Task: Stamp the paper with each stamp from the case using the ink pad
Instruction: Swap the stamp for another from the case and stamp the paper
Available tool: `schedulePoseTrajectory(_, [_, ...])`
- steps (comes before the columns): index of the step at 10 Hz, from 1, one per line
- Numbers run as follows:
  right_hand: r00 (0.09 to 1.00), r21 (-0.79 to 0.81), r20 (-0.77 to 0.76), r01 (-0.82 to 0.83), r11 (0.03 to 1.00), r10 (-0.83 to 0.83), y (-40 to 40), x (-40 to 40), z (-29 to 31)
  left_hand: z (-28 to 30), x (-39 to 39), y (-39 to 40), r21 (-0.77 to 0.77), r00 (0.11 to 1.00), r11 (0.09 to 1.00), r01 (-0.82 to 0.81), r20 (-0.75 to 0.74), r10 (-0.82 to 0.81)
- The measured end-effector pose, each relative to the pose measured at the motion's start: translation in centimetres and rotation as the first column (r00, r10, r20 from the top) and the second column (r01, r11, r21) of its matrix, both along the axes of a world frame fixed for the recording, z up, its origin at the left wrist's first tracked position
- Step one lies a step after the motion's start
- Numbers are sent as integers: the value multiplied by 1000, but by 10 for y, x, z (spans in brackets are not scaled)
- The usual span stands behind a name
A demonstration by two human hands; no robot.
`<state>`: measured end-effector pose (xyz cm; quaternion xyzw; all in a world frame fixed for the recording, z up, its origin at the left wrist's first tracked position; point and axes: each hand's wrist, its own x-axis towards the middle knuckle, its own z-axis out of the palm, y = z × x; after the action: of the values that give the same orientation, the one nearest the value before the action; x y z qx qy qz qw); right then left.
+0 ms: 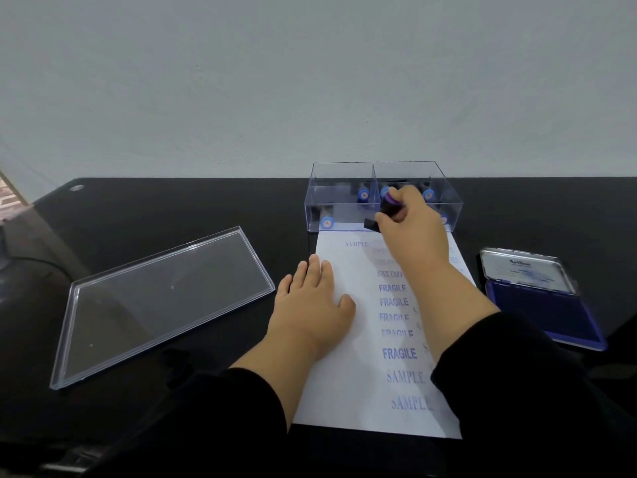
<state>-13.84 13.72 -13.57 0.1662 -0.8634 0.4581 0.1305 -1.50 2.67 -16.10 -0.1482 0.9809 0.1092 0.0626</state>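
Note:
A white paper lies on the black table, printed with blue words such as FRAGILE and SAMPLE. My left hand rests flat on its left side, fingers straight. My right hand grips a black stamp with a purple top, held over the paper's far edge just in front of the clear case. Several blue-capped stamps stand inside the case. The open blue ink pad lies to the right of the paper.
The case's clear lid lies flat at the left of the paper. A dark rounded object sits at the far left edge. A pale wall rises right behind the table's far edge.

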Motion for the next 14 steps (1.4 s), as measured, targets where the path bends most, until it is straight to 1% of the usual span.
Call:
schedulePoseTrajectory(2, [1000,-33,18,10,999,-9,5,-2,0,0,1,0,1,1000,1000,-2,-1,2])
schedulePoseTrajectory(4, [1000,-19,14,-8,1000,9,1,0,-2,-1,0,0,2,1000,1000,-12,-1,12])
schedulePoseTrajectory(7, [1000,45,-24,-16,999,17,0,0,-5,-1,0,1,4,1000,1000,-17,-11,17])
schedulePoseTrajectory(12, [999,12,-26,-34,999,34,-3,5,-4,-1,0,0,-2,1000,1000,-14,-2,14])
schedulePoseTrajectory(14, [999,29,-45,-22,999,24,-4,6,-2,-3,0,0,0,1000,1000,-16,-18,16])
